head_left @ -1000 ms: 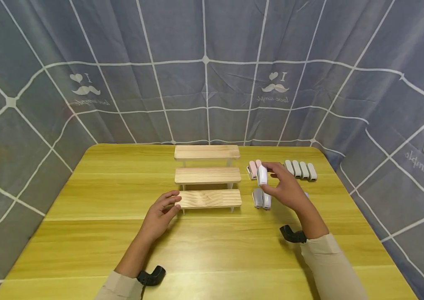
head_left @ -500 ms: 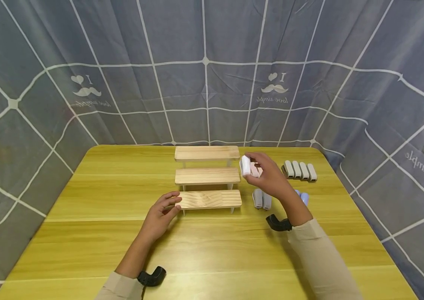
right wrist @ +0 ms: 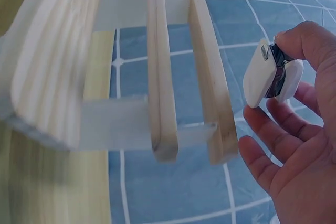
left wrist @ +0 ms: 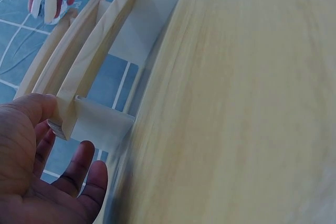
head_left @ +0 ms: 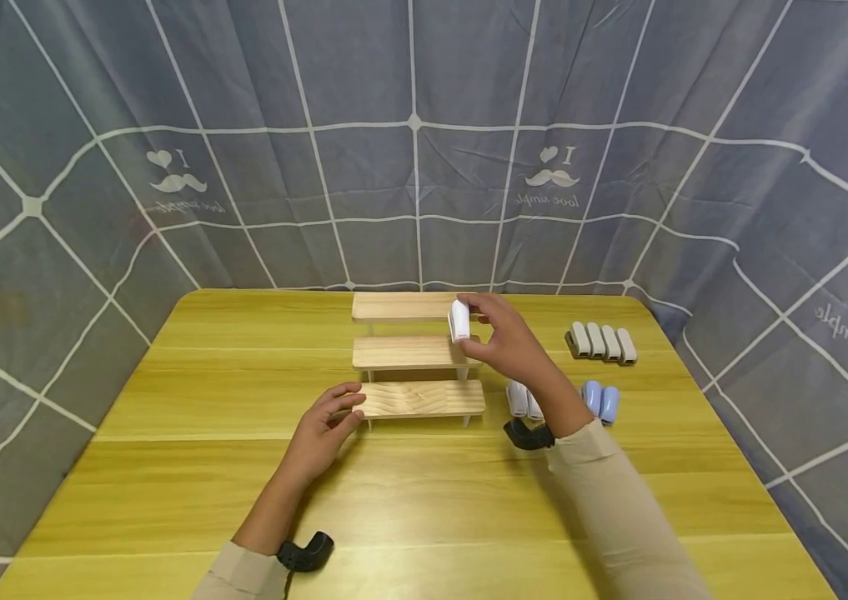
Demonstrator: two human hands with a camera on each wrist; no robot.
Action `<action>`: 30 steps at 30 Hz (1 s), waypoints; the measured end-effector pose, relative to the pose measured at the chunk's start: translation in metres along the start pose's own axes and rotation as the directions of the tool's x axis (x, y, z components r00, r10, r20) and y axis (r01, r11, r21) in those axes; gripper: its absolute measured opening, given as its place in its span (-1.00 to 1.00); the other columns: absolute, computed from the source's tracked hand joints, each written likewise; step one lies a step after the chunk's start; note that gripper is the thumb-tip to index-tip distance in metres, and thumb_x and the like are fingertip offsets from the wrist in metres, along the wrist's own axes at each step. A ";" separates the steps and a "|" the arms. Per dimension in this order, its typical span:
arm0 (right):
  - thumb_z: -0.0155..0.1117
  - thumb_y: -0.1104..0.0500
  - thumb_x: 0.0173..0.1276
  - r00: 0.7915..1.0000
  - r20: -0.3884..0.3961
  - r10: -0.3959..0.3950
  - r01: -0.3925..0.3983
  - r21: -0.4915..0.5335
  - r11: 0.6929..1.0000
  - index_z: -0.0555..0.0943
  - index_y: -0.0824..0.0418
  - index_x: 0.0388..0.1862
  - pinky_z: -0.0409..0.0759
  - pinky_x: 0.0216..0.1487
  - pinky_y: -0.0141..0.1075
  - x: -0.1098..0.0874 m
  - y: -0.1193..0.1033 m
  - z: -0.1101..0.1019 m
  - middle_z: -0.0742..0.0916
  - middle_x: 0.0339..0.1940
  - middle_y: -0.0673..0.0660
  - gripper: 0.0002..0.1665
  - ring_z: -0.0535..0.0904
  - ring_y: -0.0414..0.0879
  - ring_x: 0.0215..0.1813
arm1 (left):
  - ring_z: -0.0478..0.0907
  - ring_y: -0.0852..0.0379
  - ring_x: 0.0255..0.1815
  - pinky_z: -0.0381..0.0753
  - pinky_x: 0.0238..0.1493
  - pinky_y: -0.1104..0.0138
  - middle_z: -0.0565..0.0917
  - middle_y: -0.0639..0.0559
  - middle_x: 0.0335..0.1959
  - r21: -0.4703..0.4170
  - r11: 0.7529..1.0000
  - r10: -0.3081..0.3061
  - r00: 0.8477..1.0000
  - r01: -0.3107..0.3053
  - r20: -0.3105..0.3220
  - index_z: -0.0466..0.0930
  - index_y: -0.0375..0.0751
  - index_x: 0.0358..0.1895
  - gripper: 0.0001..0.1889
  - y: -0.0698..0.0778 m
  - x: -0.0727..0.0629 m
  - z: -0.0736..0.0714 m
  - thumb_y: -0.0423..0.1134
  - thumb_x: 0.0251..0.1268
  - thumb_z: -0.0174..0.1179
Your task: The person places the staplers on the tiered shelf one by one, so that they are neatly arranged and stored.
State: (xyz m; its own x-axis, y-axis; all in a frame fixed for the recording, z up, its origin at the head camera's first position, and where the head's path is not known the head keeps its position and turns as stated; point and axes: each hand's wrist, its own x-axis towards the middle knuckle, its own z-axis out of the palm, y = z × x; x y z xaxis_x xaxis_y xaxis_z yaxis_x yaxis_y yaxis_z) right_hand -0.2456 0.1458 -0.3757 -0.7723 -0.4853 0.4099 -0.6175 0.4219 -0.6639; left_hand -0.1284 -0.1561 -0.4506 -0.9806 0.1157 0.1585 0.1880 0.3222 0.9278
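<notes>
My right hand (head_left: 508,340) pinches a small white mini stapler (head_left: 459,321) between thumb and fingers, up over the right end of the upper shelves. Its metal middle shows in the right wrist view, where the stapler (right wrist: 262,74) is beside the end of the top shelf (right wrist: 212,72). My left hand (head_left: 321,432) holds the left end of the lowest tier of the three-tier wooden display stand (head_left: 424,400). In the left wrist view the thumb of that hand (left wrist: 26,145) lies against the board's end, other fingers curled below.
Right of the stand are pale grey staplers (head_left: 517,398), partly behind my right wrist, two blue staplers (head_left: 609,405) and a row of several off-white staplers (head_left: 596,342). A grid-patterned curtain (head_left: 363,175) hangs around the wooden table (head_left: 408,508).
My right hand has carried the white stapler leftward from the stapler groups to the upper shelves, uncovering the blue staplers and covering the pink ones. My left hand stays at the stand.
</notes>
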 end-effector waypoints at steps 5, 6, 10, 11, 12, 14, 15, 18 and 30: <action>0.45 0.28 0.25 1.000 -0.002 -0.013 0.013 0.011 1.000 0.41 0.31 0.41 0.51 0.19 -0.01 0.011 -0.005 0.007 0.54 0.22 0.19 -0.25 0.50 0.04 0.18 | 0.40 -0.19 0.32 0.48 0.18 -0.09 0.44 -0.19 0.34 0.011 1.000 -0.015 1.000 0.015 0.005 0.59 -0.46 0.15 -0.70 0.001 0.000 -0.001 -0.38 0.45 0.16; 0.45 0.28 0.25 1.000 -0.004 -0.013 0.013 0.008 1.000 0.41 0.30 0.41 0.51 0.18 -0.03 0.013 -0.006 0.008 0.54 0.22 0.18 -0.25 0.50 0.02 0.18 | 0.40 -0.19 0.32 0.48 0.18 -0.09 0.44 -0.19 0.34 0.011 1.000 -0.017 1.000 0.017 0.005 0.59 -0.46 0.15 -0.70 0.001 0.000 -0.001 -0.38 0.45 0.16; 0.44 0.27 0.25 1.000 -0.008 -0.015 0.015 0.004 1.000 0.42 0.29 0.40 0.52 0.17 -0.02 0.021 -0.009 0.011 0.55 0.21 0.18 -0.26 0.48 0.02 0.20 | 0.40 -0.20 0.32 0.48 0.17 -0.10 0.44 -0.19 0.35 0.009 1.000 -0.011 1.000 0.011 -0.002 0.59 -0.46 0.15 -0.71 -0.006 0.002 0.002 -0.39 0.46 0.16; 0.44 0.27 0.25 1.000 -0.007 -0.013 0.013 0.006 1.000 0.42 0.29 0.41 0.52 0.17 -0.02 0.022 -0.010 0.012 0.55 0.21 0.18 -0.26 0.48 0.01 0.20 | 0.40 -0.20 0.32 0.48 0.17 -0.11 0.44 -0.19 0.35 0.007 1.000 -0.008 1.000 0.008 -0.004 0.59 -0.45 0.15 -0.70 -0.011 0.003 0.003 -0.39 0.46 0.15; 0.44 0.27 0.25 1.000 -0.008 -0.009 0.009 0.007 1.000 0.42 0.30 0.40 0.52 0.17 -0.03 0.024 -0.011 0.013 0.55 0.21 0.18 -0.26 0.48 0.01 0.20 | 0.40 -0.20 0.32 0.47 0.17 -0.11 0.44 -0.18 0.35 0.002 1.000 -0.006 1.000 0.006 -0.007 0.59 -0.44 0.15 -0.70 -0.016 0.004 0.004 -0.38 0.46 0.16; 0.44 0.27 0.25 1.000 -0.006 -0.001 0.002 0.015 1.000 0.43 0.30 0.39 0.53 0.16 -0.04 0.027 -0.012 0.015 0.55 0.21 0.18 -0.27 0.48 0.01 0.20 | 0.41 -0.19 0.32 0.47 0.17 -0.11 0.44 -0.15 0.35 -0.005 1.000 -0.002 1.000 0.002 -0.013 0.60 -0.42 0.16 -0.70 -0.025 0.006 0.005 -0.37 0.45 0.17; 0.44 0.27 0.25 1.000 -0.004 0.005 -0.005 0.018 1.000 0.43 0.30 0.39 0.53 0.15 -0.05 0.029 -0.013 0.016 0.55 0.21 0.18 -0.28 0.48 0.01 0.19 | 0.41 -0.17 0.32 0.47 0.18 -0.10 0.44 -0.12 0.35 -0.008 1.000 -0.002 1.000 0.002 -0.015 0.60 -0.40 0.16 -0.70 -0.029 0.007 0.005 -0.35 0.45 0.18; 0.44 0.27 0.23 1.000 -0.002 0.016 -0.016 0.037 0.999 0.44 0.32 0.38 0.53 0.14 -0.06 0.035 -0.015 0.020 0.55 0.21 0.19 -0.27 0.49 0.01 0.18 | 0.41 -0.10 0.32 0.48 0.19 -0.06 0.45 -0.03 0.35 -0.014 1.000 0.000 1.000 0.000 -0.016 0.62 -0.32 0.16 -0.69 -0.038 0.008 0.004 -0.29 0.45 0.20; 0.45 0.23 0.24 1.000 0.009 0.015 -0.015 0.050 0.999 0.43 0.28 0.39 0.54 0.17 -0.11 0.055 -0.017 0.033 0.54 0.19 0.17 -0.26 0.50 -0.01 0.19 | 0.40 -0.10 0.33 0.50 0.17 -0.02 0.45 -0.02 0.35 -0.005 1.000 0.026 1.000 -0.026 -0.005 0.63 -0.30 0.16 -0.67 -0.040 0.007 0.003 -0.20 0.45 0.21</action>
State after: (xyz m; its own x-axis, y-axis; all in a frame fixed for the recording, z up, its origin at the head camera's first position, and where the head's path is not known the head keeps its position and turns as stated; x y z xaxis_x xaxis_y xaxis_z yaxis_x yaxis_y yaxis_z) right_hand -0.2731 0.0863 -0.3627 -0.7798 -0.4862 0.3944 -0.5977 0.3907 -0.7001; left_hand -0.1429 -0.1653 -0.4874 -0.9756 0.1194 0.1844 0.2133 0.3143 0.9251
